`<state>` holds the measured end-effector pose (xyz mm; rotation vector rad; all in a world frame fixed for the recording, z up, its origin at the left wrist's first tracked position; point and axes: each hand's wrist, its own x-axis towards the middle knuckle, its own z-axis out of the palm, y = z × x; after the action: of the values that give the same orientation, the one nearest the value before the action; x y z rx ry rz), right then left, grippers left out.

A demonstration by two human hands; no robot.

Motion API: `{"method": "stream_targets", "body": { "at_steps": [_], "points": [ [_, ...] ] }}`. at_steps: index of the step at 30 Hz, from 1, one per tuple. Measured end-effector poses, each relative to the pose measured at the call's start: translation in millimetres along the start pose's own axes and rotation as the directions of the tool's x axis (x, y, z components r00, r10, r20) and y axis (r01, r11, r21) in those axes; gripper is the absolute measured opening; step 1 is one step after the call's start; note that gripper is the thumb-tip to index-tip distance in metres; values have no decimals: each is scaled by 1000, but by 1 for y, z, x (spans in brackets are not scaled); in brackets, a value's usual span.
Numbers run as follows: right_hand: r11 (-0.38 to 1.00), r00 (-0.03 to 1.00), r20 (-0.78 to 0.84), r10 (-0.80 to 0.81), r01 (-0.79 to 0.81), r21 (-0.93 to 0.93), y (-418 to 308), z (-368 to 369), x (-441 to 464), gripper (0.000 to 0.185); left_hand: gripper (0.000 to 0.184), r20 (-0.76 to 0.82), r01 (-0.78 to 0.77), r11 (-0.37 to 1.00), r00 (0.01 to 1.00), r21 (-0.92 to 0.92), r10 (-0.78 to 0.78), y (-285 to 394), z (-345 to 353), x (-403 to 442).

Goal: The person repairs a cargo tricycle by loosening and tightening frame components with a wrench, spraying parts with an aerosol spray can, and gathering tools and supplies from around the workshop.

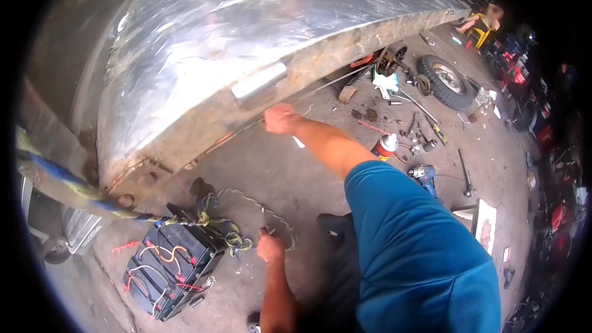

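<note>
My right hand [282,118] is closed at the lower edge of a large metal truck bed [222,37], just below a shiny bare patch [259,83]. Whatever its fingers hold there, if anything, is hidden. Lower down, my left hand [271,246] is closed around a thin, light-coloured rod-like tool [264,217] that points up; its exact kind is too small to tell. A blue and yellow rope [154,216] runs from the left and ends in a loose, knotted loop beside my left hand.
Black batteries [169,265] with coloured wires stand on the floor at lower left. To the right lie a spray can [385,145], a blue power drill [423,177], a hammer [467,176], and a wheel [445,80]. Another person [489,20] sits at far upper right.
</note>
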<state>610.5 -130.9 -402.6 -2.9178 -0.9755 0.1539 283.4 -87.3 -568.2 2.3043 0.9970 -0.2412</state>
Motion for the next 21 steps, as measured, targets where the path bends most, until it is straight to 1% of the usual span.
{"method": "stream_targets", "body": {
  "at_steps": [3, 6, 12, 15, 21],
  "points": [
    [1000, 1000, 5, 25, -25, 16, -4, -5, -6, 32, 32, -22, -23, 1000, 1000, -20, 23, -1, 4, -1],
    [1000, 1000, 17, 9, -10, 9, -4, -9, -8, 32, 32, -21, -21, 1000, 1000, -14, 21, 2, 3, -6],
    [999, 999, -34, 7, -6, 49, 1, 5, -3, 35, 33, -50, -44, 999, 998, 2, 44, -5, 9, -7],
    [999, 1000, -1, -10, 10, 38, 1, 4, 0, 37, 34, -64, -55, 998, 996, -1, 55, -7, 12, -7],
    [999, 1000, 3, -1, 1, 41, 1, 4, 0, 38, 34, -53, -47, 999, 997, 4, 47, -6, 14, -3]
  ]
}}
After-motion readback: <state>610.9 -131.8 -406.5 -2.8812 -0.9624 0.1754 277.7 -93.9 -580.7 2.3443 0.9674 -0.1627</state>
